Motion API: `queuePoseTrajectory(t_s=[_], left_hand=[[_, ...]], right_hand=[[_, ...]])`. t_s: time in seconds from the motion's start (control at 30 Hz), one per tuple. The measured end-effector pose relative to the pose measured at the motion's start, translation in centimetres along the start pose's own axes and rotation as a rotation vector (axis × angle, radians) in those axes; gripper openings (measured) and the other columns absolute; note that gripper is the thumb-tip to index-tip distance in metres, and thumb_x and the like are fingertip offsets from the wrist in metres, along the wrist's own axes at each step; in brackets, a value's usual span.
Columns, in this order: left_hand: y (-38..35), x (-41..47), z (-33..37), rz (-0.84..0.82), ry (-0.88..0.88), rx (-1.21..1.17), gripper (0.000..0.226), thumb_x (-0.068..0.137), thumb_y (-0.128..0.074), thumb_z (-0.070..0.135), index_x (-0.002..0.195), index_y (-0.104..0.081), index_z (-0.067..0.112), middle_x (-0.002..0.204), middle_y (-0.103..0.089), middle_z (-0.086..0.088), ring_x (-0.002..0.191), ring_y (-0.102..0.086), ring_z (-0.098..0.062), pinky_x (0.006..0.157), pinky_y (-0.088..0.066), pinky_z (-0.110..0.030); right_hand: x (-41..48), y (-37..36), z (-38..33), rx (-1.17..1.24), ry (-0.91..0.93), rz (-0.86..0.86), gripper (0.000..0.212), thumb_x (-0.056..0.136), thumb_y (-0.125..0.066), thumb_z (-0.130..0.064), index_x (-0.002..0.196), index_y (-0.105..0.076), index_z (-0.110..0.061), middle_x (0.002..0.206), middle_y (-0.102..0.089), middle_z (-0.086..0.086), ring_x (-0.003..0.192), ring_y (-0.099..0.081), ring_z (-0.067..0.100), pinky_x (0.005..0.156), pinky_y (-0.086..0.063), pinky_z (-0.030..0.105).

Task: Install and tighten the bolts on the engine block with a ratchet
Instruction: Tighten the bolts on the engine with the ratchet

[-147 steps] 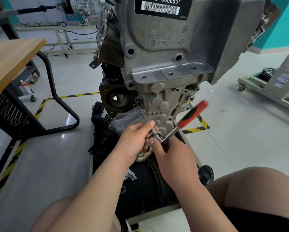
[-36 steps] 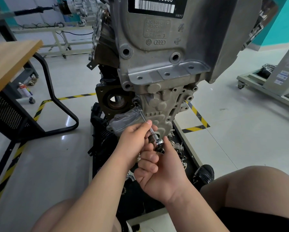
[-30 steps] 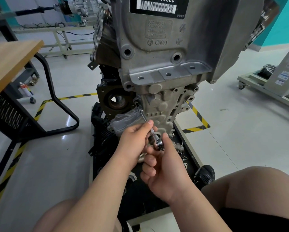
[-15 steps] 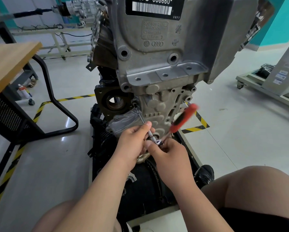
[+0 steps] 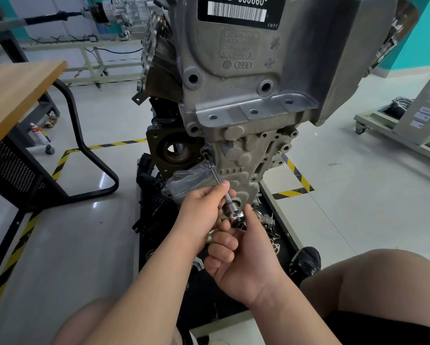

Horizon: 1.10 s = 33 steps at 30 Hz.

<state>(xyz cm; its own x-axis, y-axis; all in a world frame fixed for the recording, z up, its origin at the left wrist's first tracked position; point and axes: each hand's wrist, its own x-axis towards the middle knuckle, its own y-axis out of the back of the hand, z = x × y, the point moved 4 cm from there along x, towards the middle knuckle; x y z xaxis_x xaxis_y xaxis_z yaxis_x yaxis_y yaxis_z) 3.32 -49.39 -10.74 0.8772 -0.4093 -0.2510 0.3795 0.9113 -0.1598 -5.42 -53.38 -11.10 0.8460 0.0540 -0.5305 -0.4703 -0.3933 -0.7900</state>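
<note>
The grey aluminium engine block [image 5: 253,90] stands upright on a black stand in front of me. A ratchet with a long thin extension bar [image 5: 216,176] reaches up and left to a bolt [image 5: 205,153] beside the round bore. My left hand [image 5: 201,210] pinches the extension bar near its lower end. My right hand [image 5: 243,255] is curled round the ratchet; its chrome head [image 5: 236,215] shows above my thumb. The red handle is hidden in my palm.
A wooden-topped table [image 5: 15,95] with a black tube frame stands at the left. Yellow-black tape [image 5: 293,180] marks the floor. Loose metal parts [image 5: 266,220] lie on the black stand base. A wheeled cart [image 5: 395,125] is at the right. My knee [image 5: 373,277] is at lower right.
The red ratchet handle, sticking up to the right half a second ago, has swung down toward me and is hidden in my right hand. My left hand stays on the extension bar.
</note>
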Motion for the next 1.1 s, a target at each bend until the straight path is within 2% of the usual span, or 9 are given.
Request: queuePoseTrajectory(t_s=[0.17, 0.3, 0.37, 0.43, 0.53, 0.7, 0.8, 0.9, 1.1], left_hand=[[0.1, 0.1, -0.1, 0.004, 0.000, 0.005, 0.030, 0.089, -0.063, 0.038, 0.064, -0.075, 0.025, 0.045, -0.050, 0.013, 0.035, -0.040, -0.003, 0.038, -0.037, -0.018], [0.1, 0.5, -0.3, 0.003, -0.025, 0.026, 0.028, 0.088, -0.063, 0.040, 0.070, -0.076, 0.025, 0.050, -0.043, 0.010, 0.042, -0.034, -0.005, 0.043, -0.031, -0.022], [0.1, 0.5, -0.3, 0.000, -0.032, 0.040, 0.026, 0.087, -0.064, 0.043, 0.072, -0.077, 0.026, 0.051, -0.047, 0.009, 0.045, -0.036, -0.007, 0.043, -0.029, -0.022], [0.0, 0.5, -0.4, -0.006, -0.032, 0.035, 0.024, 0.087, -0.064, 0.042, 0.071, -0.077, 0.028, 0.050, -0.056, 0.010, 0.046, -0.043, -0.008, 0.045, -0.030, -0.023], [0.0, 0.6, -0.5, 0.002, -0.021, 0.014, 0.026, 0.089, -0.064, 0.038, 0.068, -0.076, 0.029, 0.052, -0.062, 0.009, 0.044, -0.051, -0.005, 0.042, -0.032, -0.020], [0.2, 0.6, -0.2, 0.014, -0.036, 0.007, 0.030, 0.087, -0.064, 0.040, 0.064, -0.075, 0.025, 0.050, -0.049, 0.008, 0.040, -0.040, -0.006, 0.038, -0.030, -0.019], [0.2, 0.6, 0.2, 0.028, -0.032, 0.028, 0.034, 0.090, -0.060, 0.040, 0.064, -0.075, 0.024, 0.052, -0.042, 0.009, 0.040, -0.035, -0.004, 0.039, -0.029, -0.019], [0.0, 0.5, 0.1, -0.006, 0.021, 0.023, 0.034, 0.094, -0.057, 0.035, 0.069, -0.077, 0.022, 0.050, -0.042, 0.009, 0.040, -0.037, -0.005, 0.039, -0.033, -0.018], [-0.1, 0.3, 0.2, -0.040, 0.008, -0.003, 0.033, 0.094, -0.057, 0.033, 0.069, -0.076, 0.024, 0.051, -0.039, 0.010, 0.040, -0.036, -0.006, 0.037, -0.036, -0.018]], right_hand=[[0.2, 0.6, -0.7, -0.216, 0.179, 0.116, 0.055, 0.092, -0.045, -0.061, 0.065, -0.059, -0.015, 0.046, -0.038, -0.002, 0.037, -0.030, 0.013, 0.042, -0.028, 0.021], [-0.5, 1.2, -2.6, -0.750, 0.551, 0.304, 0.051, 0.089, -0.054, -0.053, 0.057, -0.054, -0.013, 0.046, -0.044, 0.002, 0.039, -0.039, 0.015, 0.040, -0.034, 0.023], [-1.1, 1.2, -3.5, -0.962, 0.741, 0.387, 0.047, 0.083, -0.063, -0.051, 0.060, -0.047, -0.013, 0.046, -0.042, -0.005, 0.042, -0.036, 0.011, 0.041, -0.031, 0.017], [-1.4, 1.2, -4.0, -1.051, 0.869, 0.426, 0.045, 0.079, -0.071, -0.043, 0.062, -0.041, -0.014, 0.043, -0.038, -0.012, 0.041, -0.030, 0.005, 0.041, -0.029, 0.014], [-1.2, 1.4, -4.1, -1.088, 0.920, 0.441, 0.039, 0.078, -0.076, -0.034, 0.067, -0.044, -0.015, 0.044, -0.040, -0.015, 0.041, -0.034, 0.005, 0.043, -0.032, 0.013], [-0.9, 1.3, -3.5, -0.922, 0.808, 0.386, 0.038, 0.083, -0.068, -0.041, 0.068, -0.049, -0.013, 0.048, -0.047, -0.008, 0.043, -0.039, 0.009, 0.043, -0.034, 0.018], [0.1, 1.2, -2.0, -0.445, 0.449, 0.244, 0.049, 0.095, -0.049, -0.052, 0.067, -0.061, -0.014, 0.048, -0.044, -0.001, 0.041, -0.040, 0.014, 0.042, -0.034, 0.023], [0.5, 0.6, -0.4, -0.017, 0.100, 0.101, 0.055, 0.093, -0.042, -0.063, 0.064, -0.053, -0.018, 0.047, -0.035, -0.005, 0.036, -0.030, 0.011, 0.040, -0.029, 0.018], [0.1, -0.1, 0.1, 0.070, -0.015, 0.011, 0.060, 0.090, -0.038, -0.069, 0.057, -0.048, -0.020, 0.042, -0.031, -0.007, 0.031, -0.026, 0.009, 0.038, -0.026, 0.017]])
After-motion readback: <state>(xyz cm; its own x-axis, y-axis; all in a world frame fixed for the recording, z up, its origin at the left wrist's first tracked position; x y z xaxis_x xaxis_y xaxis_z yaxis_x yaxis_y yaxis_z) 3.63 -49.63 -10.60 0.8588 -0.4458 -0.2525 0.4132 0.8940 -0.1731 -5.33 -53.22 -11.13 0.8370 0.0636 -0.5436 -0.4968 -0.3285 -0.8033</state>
